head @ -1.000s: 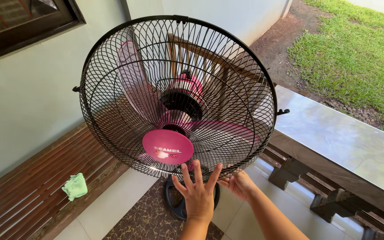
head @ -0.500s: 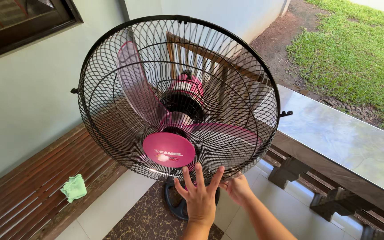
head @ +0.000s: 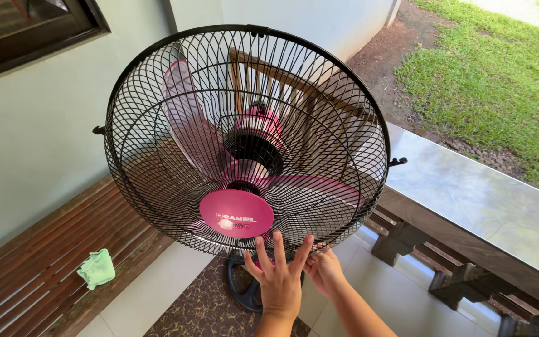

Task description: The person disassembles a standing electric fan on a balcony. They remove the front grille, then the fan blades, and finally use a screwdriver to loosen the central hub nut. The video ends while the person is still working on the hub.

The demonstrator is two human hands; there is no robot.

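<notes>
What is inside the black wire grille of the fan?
Inside the black wire grille are translucent pink blades and the pink motor housing behind them. A round pink badge on the front covers the hub's lower part.

The fan's guard (head: pixel 157 156) is glossy black wire, its blades (head: pixel 188 125) translucent pink plastic and hub cap (head: pixel 236 213) smooth pink plastic, beside a slatted wooden bench (head: pixel 26 274), a soft green cloth (head: pixel 97 269) and a polished stone ledge (head: pixel 481 193).
</notes>
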